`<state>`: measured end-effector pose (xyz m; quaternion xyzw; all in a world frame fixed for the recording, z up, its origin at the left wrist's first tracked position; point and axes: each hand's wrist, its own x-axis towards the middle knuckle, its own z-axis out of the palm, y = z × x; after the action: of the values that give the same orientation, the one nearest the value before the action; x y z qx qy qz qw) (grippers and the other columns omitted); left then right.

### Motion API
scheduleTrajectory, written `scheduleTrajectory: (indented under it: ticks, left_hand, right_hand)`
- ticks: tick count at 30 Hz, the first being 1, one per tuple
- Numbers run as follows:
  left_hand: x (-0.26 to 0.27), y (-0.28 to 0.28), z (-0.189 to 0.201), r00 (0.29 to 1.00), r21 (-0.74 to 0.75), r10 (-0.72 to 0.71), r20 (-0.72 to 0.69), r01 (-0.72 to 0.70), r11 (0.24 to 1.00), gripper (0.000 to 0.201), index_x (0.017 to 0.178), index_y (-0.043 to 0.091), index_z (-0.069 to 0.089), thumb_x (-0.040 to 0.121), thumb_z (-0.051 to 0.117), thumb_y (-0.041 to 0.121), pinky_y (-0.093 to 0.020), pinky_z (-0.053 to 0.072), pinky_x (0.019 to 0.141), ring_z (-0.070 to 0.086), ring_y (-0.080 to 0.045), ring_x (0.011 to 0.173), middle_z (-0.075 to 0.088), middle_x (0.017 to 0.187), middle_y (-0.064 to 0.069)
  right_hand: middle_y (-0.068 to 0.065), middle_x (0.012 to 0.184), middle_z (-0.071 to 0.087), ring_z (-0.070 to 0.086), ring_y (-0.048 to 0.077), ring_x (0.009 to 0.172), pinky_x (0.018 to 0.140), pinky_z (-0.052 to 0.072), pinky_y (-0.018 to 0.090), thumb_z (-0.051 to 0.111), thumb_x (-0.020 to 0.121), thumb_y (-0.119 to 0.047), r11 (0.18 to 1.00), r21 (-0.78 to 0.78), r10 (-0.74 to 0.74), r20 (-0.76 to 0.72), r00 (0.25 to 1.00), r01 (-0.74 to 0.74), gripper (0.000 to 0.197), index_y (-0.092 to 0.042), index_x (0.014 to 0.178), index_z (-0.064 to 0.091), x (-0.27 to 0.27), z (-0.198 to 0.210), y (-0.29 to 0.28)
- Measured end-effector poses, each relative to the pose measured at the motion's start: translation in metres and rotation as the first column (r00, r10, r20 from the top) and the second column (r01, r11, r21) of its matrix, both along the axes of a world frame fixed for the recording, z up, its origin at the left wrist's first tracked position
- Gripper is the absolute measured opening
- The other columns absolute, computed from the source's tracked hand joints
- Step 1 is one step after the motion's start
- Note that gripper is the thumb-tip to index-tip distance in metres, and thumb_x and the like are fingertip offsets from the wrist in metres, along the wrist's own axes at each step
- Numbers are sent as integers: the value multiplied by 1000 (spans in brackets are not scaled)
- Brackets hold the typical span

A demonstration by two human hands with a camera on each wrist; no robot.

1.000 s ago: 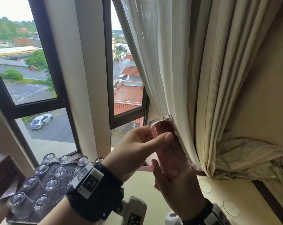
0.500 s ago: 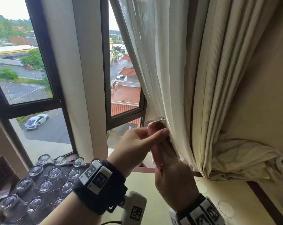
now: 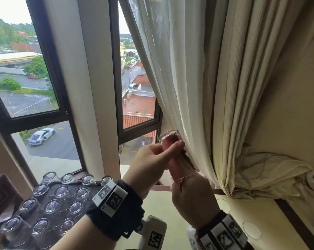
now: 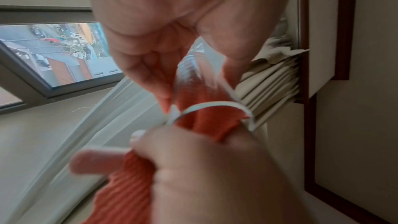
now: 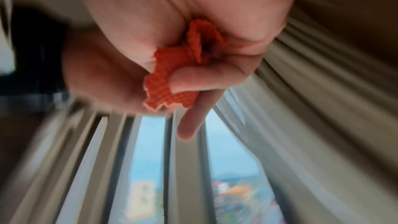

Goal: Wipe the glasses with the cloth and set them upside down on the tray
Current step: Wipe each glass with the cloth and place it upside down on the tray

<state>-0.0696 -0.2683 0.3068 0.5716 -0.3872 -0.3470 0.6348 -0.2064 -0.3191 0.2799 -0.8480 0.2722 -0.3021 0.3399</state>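
I hold a clear glass (image 3: 178,156) up by the curtain, base uppermost and mouth down. My left hand (image 3: 152,165) grips its side, thumb lying across the front. An orange ribbed cloth (image 4: 206,108) is stuffed inside the glass. From below, my right hand (image 3: 192,201) grips the bunched cloth (image 5: 172,83) at the glass mouth, one finger sticking out straight. At the lower left stands a dark tray (image 3: 66,185) covered with several glasses (image 3: 51,206) set upside down.
A cream curtain (image 3: 233,105) hangs just right of the glass and bunches on the table. The cream table top (image 3: 163,210) lies below my hands. Dark-framed windows (image 3: 62,109) stand behind, and a dark wooden piece (image 3: 1,193) sits at the far left.
Both hands and the glass have shifted slightly lower and left in view. The right hand has kept turning the cloth inside the glass. The tray is unchanged.
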Motion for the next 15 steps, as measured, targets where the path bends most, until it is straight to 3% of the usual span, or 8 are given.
scheduleTrajectory:
  ticks: [2,4,7,9,10,11,13,15]
  left_hand:
    - [1,3,-5,973,-93,-129,-190,113,989,44,103,1,76,91,74,44,-30,64,83,77,-26,90,79,95,-14]
    - [1,9,-9,875,-258,-310,-371,224,940,48,120,-6,68,98,67,37,-41,62,91,73,-32,96,73,108,-22]
    - [3,10,-14,787,-371,-469,-401,329,869,56,134,2,66,96,74,42,-53,52,105,69,-35,111,67,126,-23]
    - [6,6,-15,787,-358,-463,-407,329,874,59,136,3,65,95,76,45,-61,40,115,63,-37,118,65,132,-22]
    - [7,5,-16,791,-341,-451,-412,325,882,61,137,2,63,96,75,46,-65,32,120,58,-39,123,62,133,-23]
    - [9,4,-19,804,-311,-428,-413,317,896,65,139,1,61,96,73,48,-68,25,122,52,-42,128,60,135,-25]
    - [12,4,-25,842,-223,-367,-395,300,928,69,142,-3,56,99,66,51,-68,21,126,46,-45,134,56,139,-29]
    - [16,7,-31,897,-121,-286,-337,260,958,59,145,1,56,107,50,47,-62,27,127,51,-39,142,60,145,-23]
  right_hand:
    - [11,65,71,59,20,41,45,53,28,62,92,-13,940,317,61,212,975,-127,11,-16,98,71,-2,6,4]
    - [21,68,69,57,24,38,38,45,25,70,87,-7,700,568,183,443,878,-433,21,-12,107,73,-6,20,16]
    - [25,83,64,63,29,43,43,50,26,82,73,-25,327,602,114,740,663,-728,60,-11,129,66,-4,25,24]
    - [24,114,66,64,27,44,45,53,27,68,85,-44,177,574,35,808,588,-799,63,-11,138,57,0,26,22]
    - [24,123,64,62,26,41,43,53,26,56,93,-46,179,598,-1,794,608,-781,55,-14,138,57,2,26,19]
    - [25,121,65,57,24,37,38,50,24,49,97,-47,240,649,-36,749,661,-722,49,-16,133,60,3,27,18]
    - [33,94,63,48,20,32,33,41,20,54,93,-51,484,720,-96,609,788,-497,38,-23,113,71,5,25,13]
    - [38,72,55,44,21,32,34,38,21,60,90,-50,713,660,-153,479,864,-239,29,-24,87,73,3,21,7]
